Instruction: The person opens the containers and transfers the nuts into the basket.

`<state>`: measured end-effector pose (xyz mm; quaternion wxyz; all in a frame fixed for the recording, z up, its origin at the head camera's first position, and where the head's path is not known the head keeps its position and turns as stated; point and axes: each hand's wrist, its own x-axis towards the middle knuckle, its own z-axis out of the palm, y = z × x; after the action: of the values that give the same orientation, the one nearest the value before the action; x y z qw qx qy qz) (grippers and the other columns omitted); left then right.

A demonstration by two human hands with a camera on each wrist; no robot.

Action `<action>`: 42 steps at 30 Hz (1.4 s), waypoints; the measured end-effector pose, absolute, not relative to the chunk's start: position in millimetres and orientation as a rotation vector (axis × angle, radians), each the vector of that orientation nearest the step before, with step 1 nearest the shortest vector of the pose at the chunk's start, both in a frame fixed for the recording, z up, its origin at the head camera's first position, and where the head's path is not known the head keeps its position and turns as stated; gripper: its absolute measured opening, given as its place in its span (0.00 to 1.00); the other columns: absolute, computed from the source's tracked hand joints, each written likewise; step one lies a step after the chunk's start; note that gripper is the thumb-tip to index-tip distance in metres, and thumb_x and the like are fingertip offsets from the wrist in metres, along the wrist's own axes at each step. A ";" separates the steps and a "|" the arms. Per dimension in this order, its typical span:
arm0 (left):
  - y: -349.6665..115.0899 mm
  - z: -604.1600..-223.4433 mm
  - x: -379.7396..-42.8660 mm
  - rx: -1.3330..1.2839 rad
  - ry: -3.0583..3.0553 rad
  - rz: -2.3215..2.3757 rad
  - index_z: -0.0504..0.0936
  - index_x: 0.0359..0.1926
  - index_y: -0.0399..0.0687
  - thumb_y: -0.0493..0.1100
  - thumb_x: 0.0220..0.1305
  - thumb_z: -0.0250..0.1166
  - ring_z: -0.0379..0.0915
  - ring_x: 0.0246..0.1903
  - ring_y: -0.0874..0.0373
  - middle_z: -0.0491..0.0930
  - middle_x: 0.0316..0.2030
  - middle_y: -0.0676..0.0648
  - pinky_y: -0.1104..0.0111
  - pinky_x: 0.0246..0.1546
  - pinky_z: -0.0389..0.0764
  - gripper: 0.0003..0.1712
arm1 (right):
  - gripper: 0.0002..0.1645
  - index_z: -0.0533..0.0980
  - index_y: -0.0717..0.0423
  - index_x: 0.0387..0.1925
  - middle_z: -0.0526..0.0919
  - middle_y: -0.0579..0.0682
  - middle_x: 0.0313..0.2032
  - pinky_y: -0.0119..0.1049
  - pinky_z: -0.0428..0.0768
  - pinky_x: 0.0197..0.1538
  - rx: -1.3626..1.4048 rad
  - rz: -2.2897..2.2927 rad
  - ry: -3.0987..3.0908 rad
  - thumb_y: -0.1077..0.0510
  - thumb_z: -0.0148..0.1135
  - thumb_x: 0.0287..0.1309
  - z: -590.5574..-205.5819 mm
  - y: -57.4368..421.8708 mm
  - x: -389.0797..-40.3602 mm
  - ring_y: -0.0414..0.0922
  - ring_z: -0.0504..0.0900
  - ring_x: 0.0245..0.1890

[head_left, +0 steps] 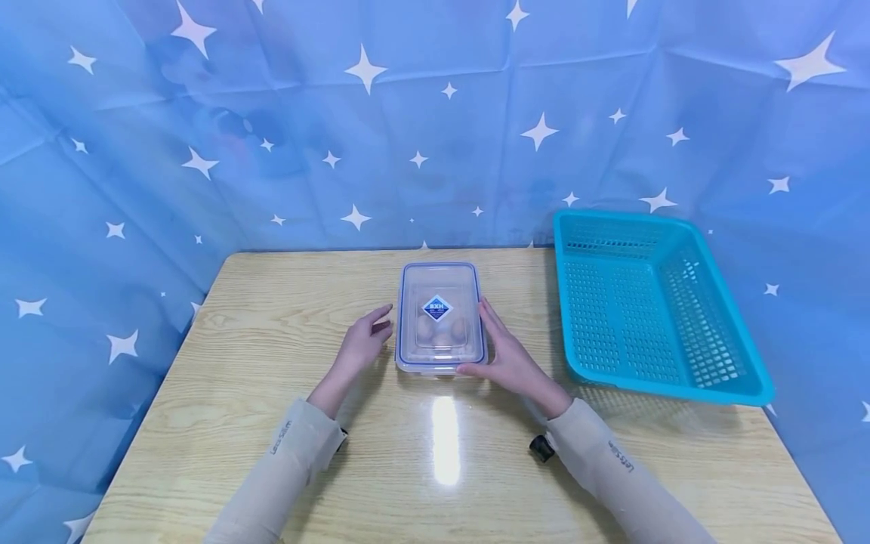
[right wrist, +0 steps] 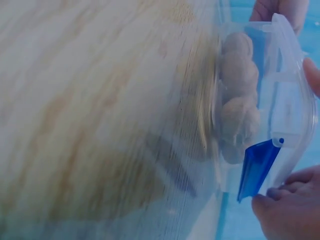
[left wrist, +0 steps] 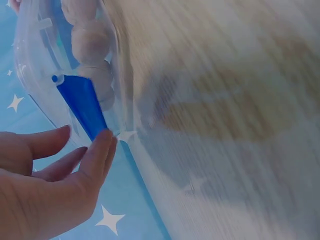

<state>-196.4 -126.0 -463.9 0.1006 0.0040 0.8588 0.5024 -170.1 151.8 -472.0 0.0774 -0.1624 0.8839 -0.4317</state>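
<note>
Resting near the middle of the head view, the see-through box (head_left: 440, 332) sits flat on the surface (head_left: 299, 302), its lid (head_left: 451, 287) on and round brown things (right wrist: 240, 75) inside. In the left wrist view the left flap (left wrist: 84, 102), of blue plastic, stands out from the box wall; in the right wrist view the right flap (right wrist: 257, 165) does likewise. Both therefore seem unfastened, and work on them looks unfinished; whether they are being done up or undone cannot be told. The left grip (head_left: 363, 344) is released, fingertips at the left flap, thumb apart. The right grip (head_left: 506, 359) is also released, spread loosely around the box's lower right corner and touching it. Wood-grained and shiny, the surface carries a teal basket (head_left: 612, 317) at right of frame. Blue cloth (head_left: 476, 151) with white stars hangs across the top and sides.
</note>
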 end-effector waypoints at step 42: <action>-120.8 -464.9 -187.0 0.116 2.390 1.722 0.64 0.72 0.37 0.41 0.70 0.62 0.65 0.70 0.44 0.68 0.70 0.37 0.56 0.71 0.68 0.34 | 0.61 0.43 0.57 0.79 0.39 0.53 0.80 0.60 0.49 0.78 -0.377 -1.331 2.672 0.41 0.68 0.59 -467.0 146.4 -173.2 0.57 0.44 0.80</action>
<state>-187.0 -120.8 -464.9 0.0967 0.0392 0.8069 0.5815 -173.2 146.4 -467.0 0.0662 -0.1250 0.8861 -0.4413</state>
